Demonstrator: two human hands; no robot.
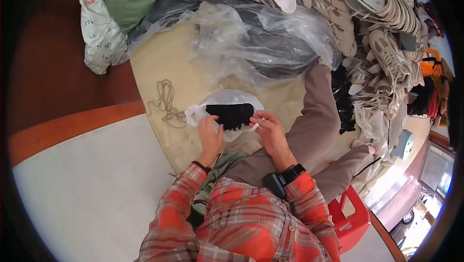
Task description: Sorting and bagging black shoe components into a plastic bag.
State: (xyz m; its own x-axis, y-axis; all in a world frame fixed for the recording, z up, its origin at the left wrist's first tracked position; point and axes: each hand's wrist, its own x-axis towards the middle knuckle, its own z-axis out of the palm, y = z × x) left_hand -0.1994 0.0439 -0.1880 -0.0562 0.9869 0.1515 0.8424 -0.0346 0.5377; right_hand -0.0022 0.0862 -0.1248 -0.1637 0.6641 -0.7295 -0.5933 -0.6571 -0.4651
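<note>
The black fringed bundle lies on a translucent plastic bag, in front of the seated person and between the two hands. Its long axis runs left to right, almost level; the straighter edge faces away from the person and the ragged strand ends point toward the body.

The hands are apart, one at either end. The left hand has its fingertips at the bundle's near left corner; the right hand curls its fingers at the right end, by the bag's rim. Whether either is clamped on the bundle or the plastic, I cannot tell.

The bundle's underside is hidden, its separate strands merge into black, and the right hand covers part of the bag's rim.

Beige mat shows leftward as far as a loose cord, with the mat's slanting edge just beyond. Crumpled plastic sheeting bounds the far side; a bent trouser leg closes off the right.
</note>
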